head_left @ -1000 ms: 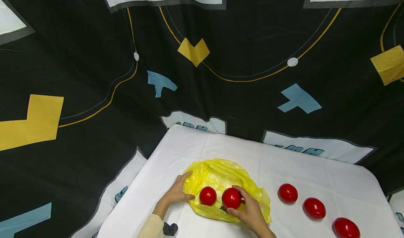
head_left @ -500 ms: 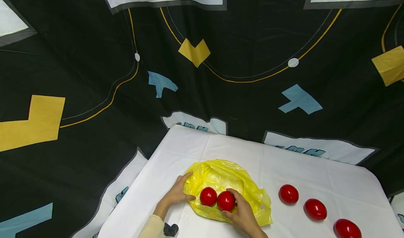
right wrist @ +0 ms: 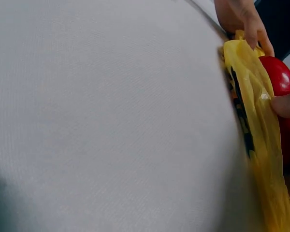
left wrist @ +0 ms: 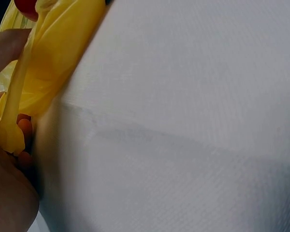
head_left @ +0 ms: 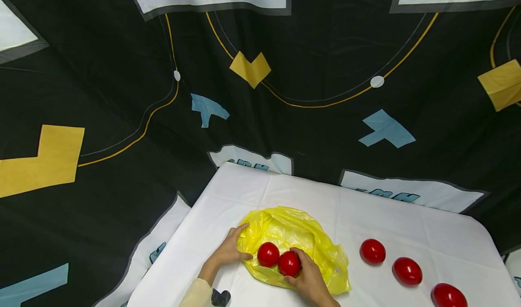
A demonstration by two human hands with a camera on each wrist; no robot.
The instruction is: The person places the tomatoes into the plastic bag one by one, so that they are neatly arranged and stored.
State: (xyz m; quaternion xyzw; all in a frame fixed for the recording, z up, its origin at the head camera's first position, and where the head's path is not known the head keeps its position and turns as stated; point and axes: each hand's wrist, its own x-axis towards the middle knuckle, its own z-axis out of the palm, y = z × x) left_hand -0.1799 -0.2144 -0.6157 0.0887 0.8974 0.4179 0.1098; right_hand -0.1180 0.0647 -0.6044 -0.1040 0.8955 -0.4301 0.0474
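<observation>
A yellow plastic bag [head_left: 291, 219] lies spread on the white-covered table, its mouth toward me. My left hand [head_left: 229, 251] holds the bag's left edge; in the left wrist view the yellow film [left wrist: 58, 48] passes between thumb and fingers. One glossy red ball [head_left: 268, 254] rests on the bag beside that hand. Just right of it, a second red ball [head_left: 289, 264] sits in the grip of my right hand [head_left: 311, 280], over the bag's near part. In the right wrist view, the right thumb [right wrist: 287, 105] touches a red ball by the bag's edge.
Three more red balls stand in a slanting row on the right of the table: a far one [head_left: 372, 251], a middle one [head_left: 407, 271] and a near one [head_left: 449, 295]. A black patterned cloth [head_left: 309, 135] hangs behind the white tabletop [head_left: 244, 180].
My right hand has brought its red ball left and a little toward me, close beside the other ball. The left hand has stayed at the bag's edge.
</observation>
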